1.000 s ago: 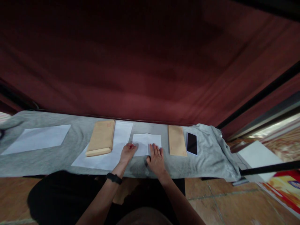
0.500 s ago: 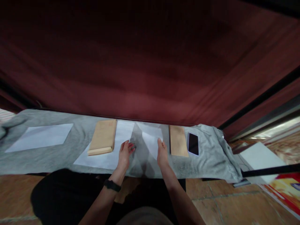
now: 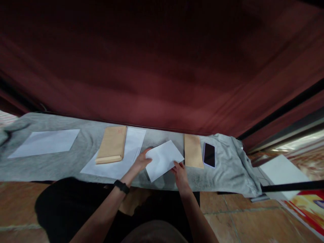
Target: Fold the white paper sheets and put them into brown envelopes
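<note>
A folded white sheet of paper [image 3: 163, 159] is lifted off the grey cloth [image 3: 63, 165] and turned at an angle. My left hand [image 3: 140, 163] grips its left edge, fingers closed behind the paper. My right hand [image 3: 179, 170] pinches its lower right corner. A black watch sits on my left wrist. To the left of the paper lies a stack of brown envelopes [image 3: 111, 144] on top of white sheets [image 3: 126, 153]. One brown envelope [image 3: 193, 151] lies just to the right of my right hand.
A dark phone [image 3: 209, 154] lies right of the single envelope. Another white sheet [image 3: 44, 142] lies far left on the cloth. A dark red curtain [image 3: 162, 67] hangs behind the bench. A white board [image 3: 278, 170] and a black bar [image 3: 291, 185] are at the right over the tiled floor.
The white paper lay flat under both hands, then opened up, and is now folded, lifted and tilted between my two hands.
</note>
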`<control>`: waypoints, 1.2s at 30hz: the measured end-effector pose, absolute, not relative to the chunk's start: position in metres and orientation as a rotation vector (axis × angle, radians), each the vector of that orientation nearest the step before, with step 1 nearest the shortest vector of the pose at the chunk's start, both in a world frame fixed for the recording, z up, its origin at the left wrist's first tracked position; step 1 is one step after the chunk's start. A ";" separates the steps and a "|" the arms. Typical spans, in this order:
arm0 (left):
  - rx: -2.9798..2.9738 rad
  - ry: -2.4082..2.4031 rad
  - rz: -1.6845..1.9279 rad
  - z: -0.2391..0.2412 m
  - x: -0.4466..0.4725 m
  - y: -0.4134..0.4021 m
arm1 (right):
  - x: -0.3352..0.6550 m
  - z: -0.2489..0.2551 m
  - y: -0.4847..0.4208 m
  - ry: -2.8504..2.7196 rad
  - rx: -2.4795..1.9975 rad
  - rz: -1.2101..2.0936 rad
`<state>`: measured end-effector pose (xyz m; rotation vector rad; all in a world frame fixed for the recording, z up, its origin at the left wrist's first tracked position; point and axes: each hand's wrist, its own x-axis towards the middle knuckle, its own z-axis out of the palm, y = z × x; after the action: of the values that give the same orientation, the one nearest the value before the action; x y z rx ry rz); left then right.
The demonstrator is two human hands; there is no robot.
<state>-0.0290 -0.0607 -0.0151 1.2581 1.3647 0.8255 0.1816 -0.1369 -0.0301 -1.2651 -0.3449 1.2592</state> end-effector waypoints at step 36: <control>2.732 1.071 0.461 -0.056 0.013 -0.124 | 0.187 -0.051 -0.123 -2.177 -1.682 0.265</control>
<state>0.0130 -0.1244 -0.0561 2.7318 1.0710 0.4612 0.1867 -0.1232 -0.0511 -1.6816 -2.1771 0.2650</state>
